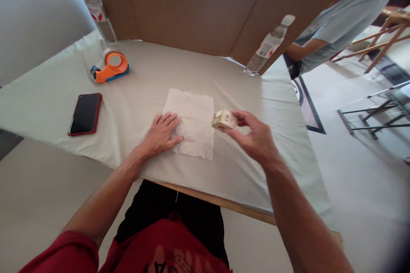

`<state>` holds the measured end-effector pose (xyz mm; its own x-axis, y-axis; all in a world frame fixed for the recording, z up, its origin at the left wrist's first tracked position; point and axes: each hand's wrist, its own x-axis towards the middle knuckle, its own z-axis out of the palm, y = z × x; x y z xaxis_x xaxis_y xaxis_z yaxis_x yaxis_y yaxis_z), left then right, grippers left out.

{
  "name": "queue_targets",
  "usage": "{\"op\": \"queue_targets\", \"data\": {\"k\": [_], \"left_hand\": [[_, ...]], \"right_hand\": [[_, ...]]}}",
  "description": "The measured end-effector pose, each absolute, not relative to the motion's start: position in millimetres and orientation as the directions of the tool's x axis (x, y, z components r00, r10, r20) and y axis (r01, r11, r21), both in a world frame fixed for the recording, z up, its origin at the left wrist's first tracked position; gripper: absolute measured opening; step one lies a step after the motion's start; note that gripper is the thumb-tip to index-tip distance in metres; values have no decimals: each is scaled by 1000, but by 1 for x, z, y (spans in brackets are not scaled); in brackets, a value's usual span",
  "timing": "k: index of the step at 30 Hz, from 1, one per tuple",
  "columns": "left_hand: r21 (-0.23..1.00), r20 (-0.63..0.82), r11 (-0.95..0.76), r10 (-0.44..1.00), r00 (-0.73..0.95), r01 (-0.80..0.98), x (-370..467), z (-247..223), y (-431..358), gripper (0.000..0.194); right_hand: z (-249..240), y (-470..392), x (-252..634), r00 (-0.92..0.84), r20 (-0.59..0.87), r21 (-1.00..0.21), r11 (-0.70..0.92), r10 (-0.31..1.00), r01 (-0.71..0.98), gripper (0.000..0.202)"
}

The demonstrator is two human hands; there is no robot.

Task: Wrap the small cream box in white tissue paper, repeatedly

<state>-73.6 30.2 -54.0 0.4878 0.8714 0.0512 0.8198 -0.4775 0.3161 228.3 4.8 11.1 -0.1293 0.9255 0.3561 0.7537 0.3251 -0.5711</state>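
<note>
Red shirt (166, 234), left fingers (166, 118) spread on sheet (197, 115), left edge; right fingers (243, 114) holding box (224, 120)

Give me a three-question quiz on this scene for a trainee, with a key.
1. Which hand holds the box?
2. True or false: the left hand grips a bottle.
3. Which lies nearest the phone: (a) the box, (b) the tape dispenser, (c) the sheet?

Key:
1. The right hand.
2. False; it lies with its fingers out on the sheet's left side.
3. b.
</note>
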Motion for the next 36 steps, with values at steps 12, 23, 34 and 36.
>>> {"op": "queue_targets", "data": {"k": [12,23,34,36], "left_hand": [[367,40,-441,887,459,819,-73,-53,32,58],[381,41,-430,892,450,818,-74,-54,34,66],[373,41,-427,895,445,824,-75,-54,35,66],[405,63,-425,896,440,809,-76,-56,36,65]], "right_hand": [[-60,52,160,-414,198,-636,438,888,635,72],[-63,42,152,-289,243,-666,376,926,644,46],[-54,45,156,-315,221,-585,384,923,714,52],[-42,37,164,-334,244,-562,413,911,717,56]]}}
